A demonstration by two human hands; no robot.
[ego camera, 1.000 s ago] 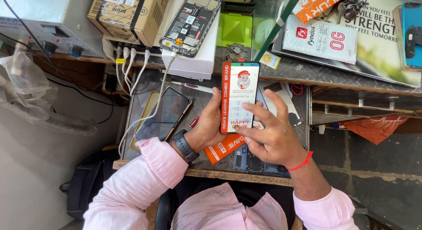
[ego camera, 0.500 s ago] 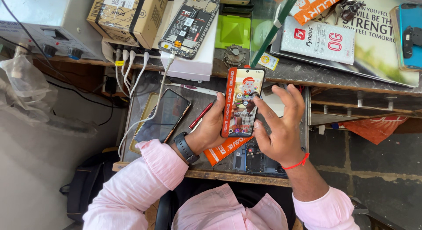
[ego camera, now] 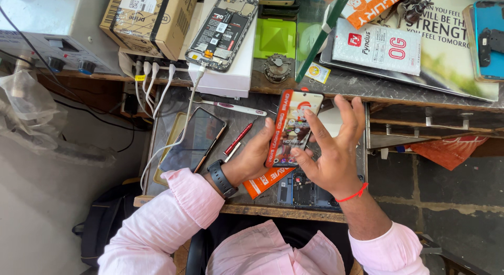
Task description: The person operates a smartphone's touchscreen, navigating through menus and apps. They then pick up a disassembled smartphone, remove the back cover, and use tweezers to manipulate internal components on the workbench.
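I have the left hand (ego camera: 257, 157) wrapped around the lower left edge of a phone (ego camera: 293, 127) with a red rim and a lit, colourful screen, holding it tilted above the desk (ego camera: 173, 104). My right hand (ego camera: 331, 154) sits on the phone's right side, fingers (ego camera: 344, 115) spread wide, index tip on the screen near its top. An orange packet (ego camera: 268, 178) lies under the left hand, and an opened phone body (ego camera: 304, 191) lies just below the right palm. Left of my wrist rests a dark-screened phone (ego camera: 193, 141) with a white cable (ego camera: 173, 143) across it; a red-handled tool (ego camera: 239, 138) lies between it and my thumb.
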